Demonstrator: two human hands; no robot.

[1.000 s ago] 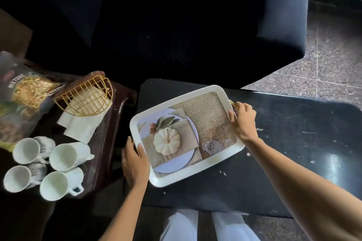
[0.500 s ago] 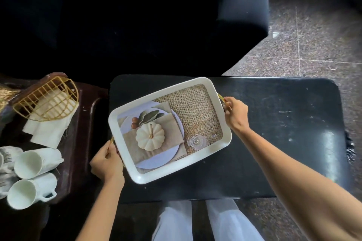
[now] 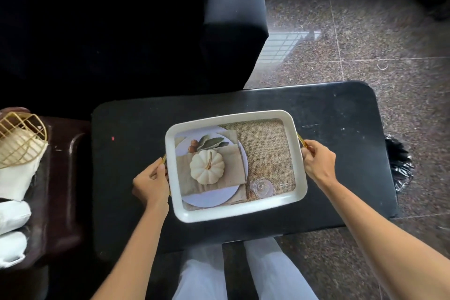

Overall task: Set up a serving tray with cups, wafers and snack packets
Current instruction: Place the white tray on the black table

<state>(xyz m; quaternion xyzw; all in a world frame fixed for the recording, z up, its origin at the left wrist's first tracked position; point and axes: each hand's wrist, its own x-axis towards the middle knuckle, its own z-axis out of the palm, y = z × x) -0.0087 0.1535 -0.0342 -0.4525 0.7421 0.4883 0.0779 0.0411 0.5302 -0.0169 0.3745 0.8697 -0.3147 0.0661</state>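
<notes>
The white serving tray [image 3: 243, 209] is over the middle of the black bench [image 3: 126, 178]. The left hand [image 3: 152, 181] curls round the gold handle [image 3: 163, 161] at the tray's 9 o'clock, and the right hand [image 3: 317, 162] grips its twin [image 3: 301, 141] at 3 o'clock.

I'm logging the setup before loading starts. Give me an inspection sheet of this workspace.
Surface: black table, scuffed.
Job's things: white tray over the table, carrying nothing, only its printed picture; white cups at the left edge, cut off; no wafers or packets in view.
Clutter: gold wire holder and white napkins on the brown side table.
Hands: left hand grips the tray's left handle; right hand grips the right handle.
Cables: nothing seen.
Surroundings: dark sofa, speckled stone floor, black bag beside the table.
</notes>
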